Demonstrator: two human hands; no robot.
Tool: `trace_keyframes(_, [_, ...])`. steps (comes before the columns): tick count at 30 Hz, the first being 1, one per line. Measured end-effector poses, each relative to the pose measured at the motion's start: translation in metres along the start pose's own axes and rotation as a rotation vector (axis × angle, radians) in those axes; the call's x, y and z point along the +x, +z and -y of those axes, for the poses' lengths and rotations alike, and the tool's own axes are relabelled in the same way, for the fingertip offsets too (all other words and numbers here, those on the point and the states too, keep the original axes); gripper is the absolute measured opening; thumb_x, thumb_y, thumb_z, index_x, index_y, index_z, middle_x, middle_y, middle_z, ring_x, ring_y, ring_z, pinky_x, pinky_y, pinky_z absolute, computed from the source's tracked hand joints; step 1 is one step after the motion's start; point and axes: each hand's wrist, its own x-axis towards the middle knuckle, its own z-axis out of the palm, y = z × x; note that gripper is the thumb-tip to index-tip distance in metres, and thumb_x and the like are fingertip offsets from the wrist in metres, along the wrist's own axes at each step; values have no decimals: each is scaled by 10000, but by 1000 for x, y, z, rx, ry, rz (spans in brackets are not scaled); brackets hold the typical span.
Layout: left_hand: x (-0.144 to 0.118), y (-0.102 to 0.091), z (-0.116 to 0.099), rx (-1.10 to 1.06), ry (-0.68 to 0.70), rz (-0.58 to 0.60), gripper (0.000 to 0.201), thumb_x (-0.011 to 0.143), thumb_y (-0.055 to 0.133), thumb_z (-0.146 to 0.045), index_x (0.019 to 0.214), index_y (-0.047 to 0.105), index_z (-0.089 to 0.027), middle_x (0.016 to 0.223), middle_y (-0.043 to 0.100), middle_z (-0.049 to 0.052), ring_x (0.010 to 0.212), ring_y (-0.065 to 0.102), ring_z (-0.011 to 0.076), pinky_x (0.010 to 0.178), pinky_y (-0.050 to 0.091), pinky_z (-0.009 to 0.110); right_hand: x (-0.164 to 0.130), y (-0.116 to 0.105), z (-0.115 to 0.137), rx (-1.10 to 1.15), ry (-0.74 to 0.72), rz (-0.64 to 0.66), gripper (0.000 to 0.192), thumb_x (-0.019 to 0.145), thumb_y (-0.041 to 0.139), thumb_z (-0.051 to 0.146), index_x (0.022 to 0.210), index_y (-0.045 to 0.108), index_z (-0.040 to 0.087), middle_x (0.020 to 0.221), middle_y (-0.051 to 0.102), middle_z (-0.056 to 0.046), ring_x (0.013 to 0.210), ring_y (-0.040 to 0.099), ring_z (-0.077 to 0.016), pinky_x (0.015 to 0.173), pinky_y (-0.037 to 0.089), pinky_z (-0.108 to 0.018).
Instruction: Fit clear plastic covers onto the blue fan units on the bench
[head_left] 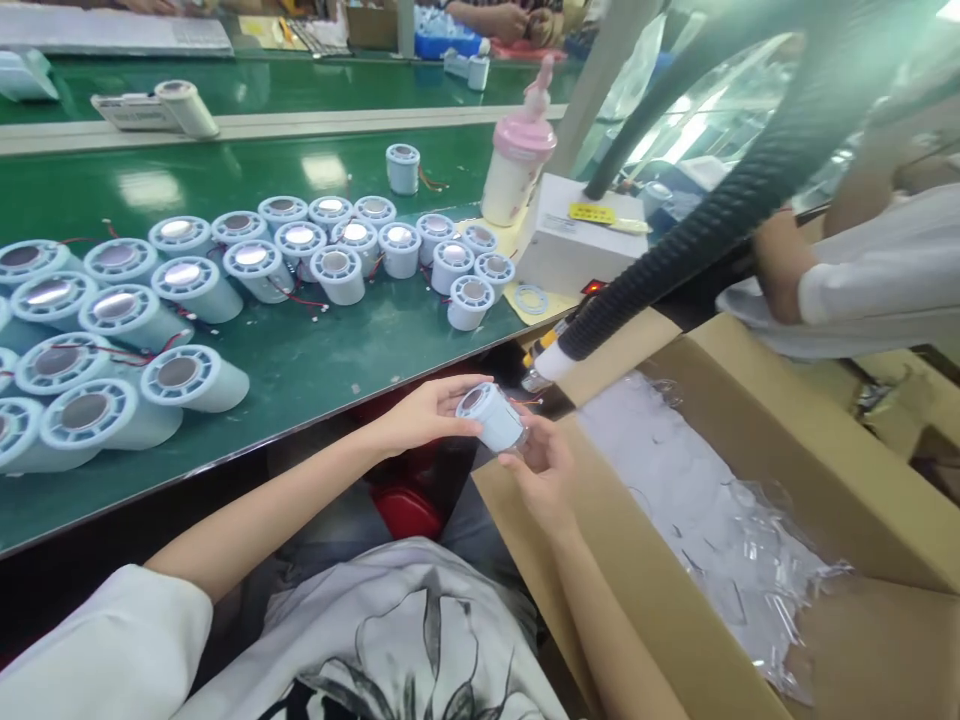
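Both hands hold one white plastic cylinder (491,415) in the air, just off the front edge of the green surface (322,360) and beside the open cardboard box (787,440). Left hand (427,412) pinches the cap end w/ fingers closed round it; right hand (544,460) cups it from below, clamped on the far end. Looks like an inspect/handle step on a single unit, judging by the grip; any next move needs a steady hold, since thin red wire trails from these parts. Cylinder is smooth matte plastic, round, w/ slotted rim and shiny metal disc in the top. Approx two dozen same units (330,250) stand or lie on the glossy surface. Box holds crinkly clear plastic trays (720,520). Ribbed black hose (712,230) hangs above.
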Motion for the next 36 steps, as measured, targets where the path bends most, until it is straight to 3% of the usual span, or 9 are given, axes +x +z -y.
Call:
trace_keyframes(4, [38, 3, -3, 53, -8, 73, 675, 600, 837, -229, 1214, 577, -128, 1269, 605, 149, 1198, 547, 277, 1037, 390, 409, 10, -11, -27, 18, -69, -110, 434, 731, 760, 347, 1054, 492, 233, 1215, 614, -145, 1178, 568, -257, 902, 529, -401])
trace_keyframes(9, [46, 1, -6, 117, -42, 108, 647, 616, 829, -226, 1196, 555, -143, 1262, 590, 141, 1179, 546, 254, 1027, 387, 412, 17, -16, -33, 28, -60, -116, 440, 718, 769, 357, 1051, 508, 235, 1202, 628, -131, 1133, 599, -253, 895, 538, -405])
trace_keyframes(12, [33, -5, -7, 138, -58, 92, 647, 604, 833, -219, 1172, 527, -169, 1243, 576, 124, 1143, 556, 234, 987, 419, 407, 17, -16, -23, 38, -41, -51, 439, 678, 806, 295, 1026, 549, 225, 1210, 629, -130, 1145, 592, -269, 899, 539, -418])
trace_keyframes(17, [-8, -13, -12, 238, -61, 144, 634, 637, 808, -187, 1172, 471, -230, 1302, 507, 109, 1099, 574, 211, 906, 482, 383, 13, -11, 13, -132, -51, 172, 402, 710, 789, 243, 1052, 578, 236, 1210, 641, -91, 1163, 583, -246, 964, 509, -415])
trace_keyframes(23, [-53, -5, -26, 365, 65, 199, 693, 696, 760, -122, 1297, 462, -298, 1361, 496, 75, 1208, 531, 204, 1000, 450, 328, 5, -4, 59, -208, -2, 362, 414, 725, 784, 237, 1077, 567, 252, 1228, 636, -64, 1175, 578, -244, 972, 513, -374])
trace_keyframes(29, [-76, 4, -36, 401, 116, 215, 755, 687, 766, -127, 1355, 452, -285, 1404, 488, 90, 1267, 498, 243, 1052, 424, 373, 0, 0, 85, -213, 65, 433, 441, 717, 793, 229, 1096, 573, 283, 1159, 659, -17, 1126, 608, -214, 941, 532, -314])
trace_keyframes(36, [-83, 4, -37, 479, 205, 207, 779, 684, 769, -133, 1373, 437, -284, 1420, 474, 98, 1280, 488, 251, 1041, 443, 367, 2, 5, 95, -64, 233, 458, 388, 744, 770, 273, 1087, 588, 275, 1108, 663, -26, 998, 646, -196, 821, 566, -297])
